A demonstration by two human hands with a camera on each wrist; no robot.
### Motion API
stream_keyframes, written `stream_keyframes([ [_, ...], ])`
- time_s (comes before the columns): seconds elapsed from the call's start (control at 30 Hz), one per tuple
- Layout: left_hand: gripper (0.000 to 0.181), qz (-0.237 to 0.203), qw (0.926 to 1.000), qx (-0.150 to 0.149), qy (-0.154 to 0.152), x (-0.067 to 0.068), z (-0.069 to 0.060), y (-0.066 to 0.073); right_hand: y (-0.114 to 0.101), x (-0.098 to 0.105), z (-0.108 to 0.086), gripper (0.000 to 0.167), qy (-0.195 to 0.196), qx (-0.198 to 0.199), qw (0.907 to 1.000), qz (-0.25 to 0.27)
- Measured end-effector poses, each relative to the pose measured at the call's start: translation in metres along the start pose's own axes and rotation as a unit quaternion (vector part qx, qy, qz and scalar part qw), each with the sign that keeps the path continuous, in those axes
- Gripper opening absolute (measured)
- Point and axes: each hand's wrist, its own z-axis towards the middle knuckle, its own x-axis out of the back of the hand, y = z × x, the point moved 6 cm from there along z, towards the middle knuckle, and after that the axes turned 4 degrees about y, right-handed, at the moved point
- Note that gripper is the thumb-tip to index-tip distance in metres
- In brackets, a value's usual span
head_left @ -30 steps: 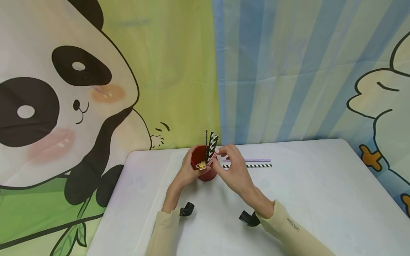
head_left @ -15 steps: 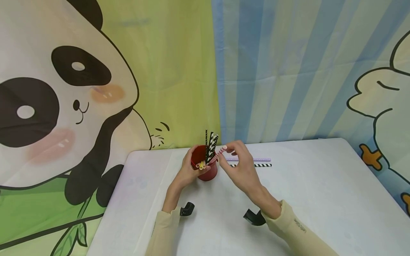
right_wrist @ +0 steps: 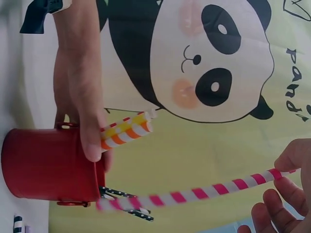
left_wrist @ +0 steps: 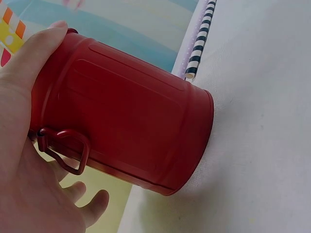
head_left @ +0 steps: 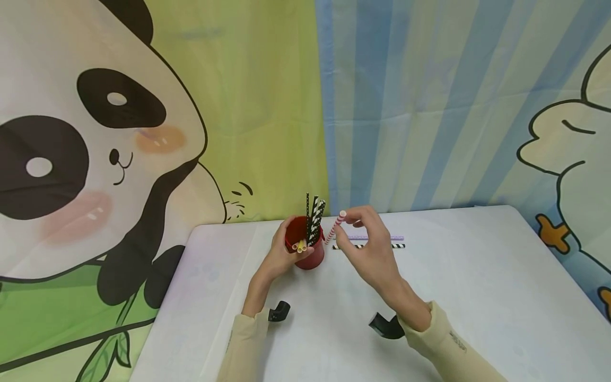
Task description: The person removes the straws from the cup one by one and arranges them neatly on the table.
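Observation:
A small red metal bucket [head_left: 312,260] stands on the table, its side filling much of the left wrist view. My left hand [head_left: 279,255] grips it at the rim, with the thumb lying along the top edge. Inside lean several black-and-white patterned paper straws [head_left: 315,223] and several shorter-looking yellow and orange ones [right_wrist: 127,130]. My right hand [head_left: 374,254] pinches a pink-and-white striped straw [right_wrist: 199,194] near its upper end. That straw slants beside the bucket's right rim; whether its lower end touches the rim I cannot tell.
To the right of the bucket lie a lilac straw [head_left: 397,238] and a black-and-white striped straw [head_left: 399,246], side by side on the white table [head_left: 477,286]. A printed cloth with a panda [head_left: 157,138] hangs behind the table. Black mounts [head_left: 385,326] sit at the wrists.
My right hand has drawn the pink-and-white straw up and rightward from among the straws in the bucket. My left hand and the bucket have stayed in place.

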Motion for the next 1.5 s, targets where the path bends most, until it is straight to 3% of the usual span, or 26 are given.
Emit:
stream_keyframes([
  [0.47,0.098,0.008,1.0000,0.001,0.002,-0.001,-0.001,0.000,0.009,0.005,-0.005,0.013,-0.031,-0.002,0.9993,-0.020],
  [0.77,0.098,0.001,1.0000,-0.002,0.003,-0.001,-0.001,-0.001,0.019,0.001,-0.010,0.016,-0.091,0.030,0.9937,-0.058],
  [0.9,0.098,0.000,1.0000,-0.003,0.001,-0.002,-0.001,0.000,0.025,-0.004,-0.013,0.013,-0.123,0.049,0.9868,-0.093],
  [1.13,0.101,0.003,0.9999,-0.001,0.012,-0.006,0.013,-0.037,0.038,-0.013,-0.017,0.011,-0.153,0.086,0.9754,-0.134],
  [1.33,0.099,0.001,0.9998,-0.005,0.021,-0.004,0.012,-0.037,0.054,-0.019,-0.020,0.011,-0.177,0.101,0.9631,-0.176],
  [1.5,0.100,-0.001,0.9997,-0.006,0.023,-0.004,0.012,-0.036,0.073,-0.027,-0.029,0.013,-0.224,0.105,0.9413,-0.229],
])
